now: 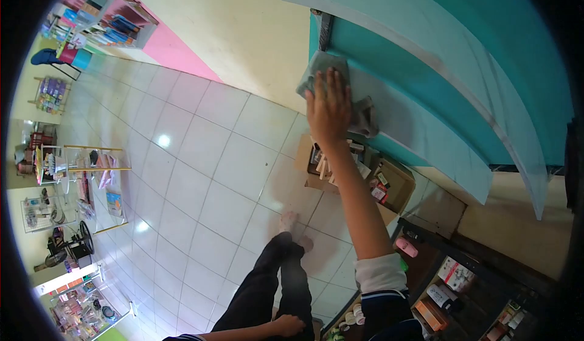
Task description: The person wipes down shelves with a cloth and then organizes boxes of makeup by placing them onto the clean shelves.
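A grey cloth (363, 116) lies bunched on the end of the lower white marbled shelf (413, 113), against a teal wall. My right hand (329, 107) rests on top of this cloth, its fingers spread and pointing toward the shelf's far end. Lower in the view, my left hand (290, 325) is by my dark trousers, its fingers curled in. Whether anything is inside them cannot be made out.
A higher marbled shelf (450, 67) curves above. On the tiled floor stand open cardboard boxes (401, 186) with small items. A dark shelf unit (426, 268) holds goods at the lower right. Display racks (97, 167) stand at the left.
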Available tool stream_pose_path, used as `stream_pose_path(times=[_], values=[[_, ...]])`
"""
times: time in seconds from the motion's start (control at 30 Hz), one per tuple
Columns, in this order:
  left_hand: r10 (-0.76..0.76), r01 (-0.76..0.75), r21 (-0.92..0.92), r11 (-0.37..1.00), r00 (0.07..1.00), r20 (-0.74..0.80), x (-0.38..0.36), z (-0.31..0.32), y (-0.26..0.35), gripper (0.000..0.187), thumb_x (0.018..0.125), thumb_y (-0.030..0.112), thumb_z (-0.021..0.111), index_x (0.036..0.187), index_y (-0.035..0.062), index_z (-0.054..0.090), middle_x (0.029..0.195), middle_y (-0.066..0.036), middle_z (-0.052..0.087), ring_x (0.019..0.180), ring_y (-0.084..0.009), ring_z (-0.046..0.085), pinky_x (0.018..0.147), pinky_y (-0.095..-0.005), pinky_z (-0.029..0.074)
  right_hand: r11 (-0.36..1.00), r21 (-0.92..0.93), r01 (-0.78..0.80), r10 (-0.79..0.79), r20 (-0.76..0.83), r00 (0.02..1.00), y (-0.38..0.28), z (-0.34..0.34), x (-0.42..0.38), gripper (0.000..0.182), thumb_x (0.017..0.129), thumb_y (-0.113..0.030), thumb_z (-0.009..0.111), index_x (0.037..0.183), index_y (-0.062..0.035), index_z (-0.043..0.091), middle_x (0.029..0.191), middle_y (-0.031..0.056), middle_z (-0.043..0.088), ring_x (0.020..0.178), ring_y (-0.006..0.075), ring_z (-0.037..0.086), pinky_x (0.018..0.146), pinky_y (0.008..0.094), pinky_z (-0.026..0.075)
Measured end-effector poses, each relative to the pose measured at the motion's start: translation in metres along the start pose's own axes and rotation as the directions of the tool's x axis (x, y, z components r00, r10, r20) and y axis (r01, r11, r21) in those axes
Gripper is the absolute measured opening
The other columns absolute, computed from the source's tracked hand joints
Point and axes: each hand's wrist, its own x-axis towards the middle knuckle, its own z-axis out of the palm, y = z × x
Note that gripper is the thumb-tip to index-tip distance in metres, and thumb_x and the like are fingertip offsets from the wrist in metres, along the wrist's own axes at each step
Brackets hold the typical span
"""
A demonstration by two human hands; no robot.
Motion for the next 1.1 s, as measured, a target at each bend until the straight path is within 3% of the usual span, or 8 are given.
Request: stream_pose_path(times=[0.2,0.27,0.33,0.37,0.47,0.57,0.83,1.1], values=[[0.213,-0.197,-0.081,0.977,0.921,0.326,-0.024,-0.025,-0.003,0.058,0.083,0.044,0.052,0.131,0.0155,0.037,0.124,-0.015,0.048,0.114,-0.0294,0.045,0.092,-0.0454,0.035,0.993,-0.076,-0.091,0.084,-0.093,0.992,0.105,-0.066,-0.054,0.034,0.086,-0.022,0.047,0.116,-0.0071,0.053,0.122,0.0147,0.050,0.116,0.0294,0.044,0.098,0.0473,0.030],[0.299,-0.375,-0.434,0.819,0.925,-0.234,0.007,-0.041,-0.064,0.023,0.087,0.021,0.042,0.093,0.0041,0.057,0.092,-0.015,0.061,0.088,-0.0288,0.060,0.078,-0.0397,0.046,0.983,-0.135,-0.128,0.113,-0.110,0.987,0.147,-0.087,-0.075,0.033,0.087,-0.022,0.045,0.114,-0.0073,0.056,0.121,0.0146,0.051,0.113,0.0297,0.047,0.098,0.0471,0.030],[0.064,-0.105,-0.044,0.993,0.832,-0.551,0.041,-0.127,-0.122,0.024,0.082,0.016,0.050,0.103,0.0055,0.055,0.105,-0.014,0.056,0.101,-0.0282,0.053,0.087,-0.0368,0.041,0.977,-0.168,-0.127,0.108,-0.121,0.987,0.159,-0.097,-0.087,0.032,0.087,-0.022,0.044,0.113,-0.0073,0.057,0.120,0.0145,0.052,0.112,0.0302,0.048,0.098,0.0466,0.030],[-0.114,0.032,-0.132,0.991,0.731,-0.673,0.047,-0.194,-0.128,0.028,0.080,0.016,0.054,0.107,0.0061,0.054,0.111,-0.014,0.054,0.107,-0.0287,0.049,0.090,-0.0361,0.039,0.976,-0.188,-0.108,0.078,-0.159,0.984,0.160,-0.096,-0.087,0.032,0.086,-0.022,0.044,0.111,-0.0067,0.058,0.118,0.0139,0.053,0.110,0.0307,0.049,0.097,0.0453,0.032],[0.178,-0.221,0.227,0.948,-0.223,-0.958,0.061,-0.352,-0.183,0.036,0.080,0.007,0.054,0.114,0.0025,0.048,0.110,-0.015,0.056,0.105,-0.0275,0.051,0.090,-0.0355,0.037,0.972,-0.214,-0.096,0.036,-0.266,0.963,0.162,-0.089,-0.089,0.032,0.086,-0.023,0.044,0.108,-0.0055,0.060,0.115,0.0129,0.056,0.107,0.0317,0.052,0.095,0.0428,0.036],[0.145,-0.369,0.428,0.825,-0.594,-0.791,0.023,-0.432,-0.155,0.037,0.080,0.000,0.046,0.117,0.0041,0.044,0.108,-0.014,0.056,0.102,-0.0239,0.053,0.086,-0.0367,0.041,0.964,-0.256,-0.071,-0.023,-0.345,0.938,0.160,-0.083,-0.093,0.031,0.085,-0.024,0.045,0.104,-0.0051,0.061,0.110,0.0118,0.058,0.099,0.0322,0.056,0.088,0.0403,0.042],[0.352,-0.191,0.484,0.854,-0.474,-0.808,0.067,-0.346,-0.214,0.049,0.077,0.006,0.054,0.123,0.0077,0.038,0.104,-0.013,0.057,0.101,-0.0259,0.053,0.082,-0.0395,0.042,0.959,-0.215,-0.185,0.111,-0.316,0.942,0.154,-0.099,-0.110,0.032,0.084,-0.030,0.047,0.097,-0.0058,0.063,0.091,0.0137,0.063,0.076,0.0343,0.060,0.069,0.0427,0.046],[-0.081,-0.307,-0.007,0.952,-0.228,-0.970,0.067,-0.193,-0.321,0.051,0.075,0.007,0.057,0.122,0.0102,0.037,0.098,-0.010,0.060,0.095,-0.0229,0.056,0.076,-0.0393,0.045,0.987,-0.152,-0.044,-0.002,-0.289,0.957,0.141,-0.083,-0.081,0.034,0.084,-0.036,0.045,0.098,-0.0098,0.063,0.088,0.0135,0.063,0.080,0.0335,0.059,0.070,0.0425,0.046]])
